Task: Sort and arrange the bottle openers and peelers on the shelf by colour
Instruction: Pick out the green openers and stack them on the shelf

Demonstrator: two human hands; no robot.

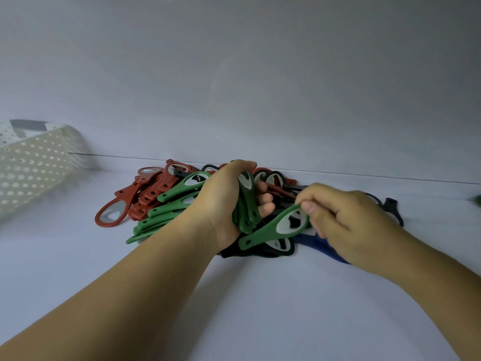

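My left hand is wrapped round a bundle of green openers, fingers curled tight so the stack stays together while I collect one colour. The bundle stands roughly on end in my palm. Its ring heads are at the top, toward the back wall, and its handle tips point down toward me.

My right hand pinches a single green opener by its ring head, thumb and fingertips closed on the rim. It lies slanted. The head is up and to the right in my fingers, and the handle points down and left, with its tip just beside the base of the bundle. I judge it is held this way so the handle can slide in beside the others.

Everything sits on the white shelf, close to the back edge. The red openers are heaped to the left, and the loose green ones are fanned beside them. The dark openers and a blue one lie under my hands, unsorted. A perforated basket stands further left.
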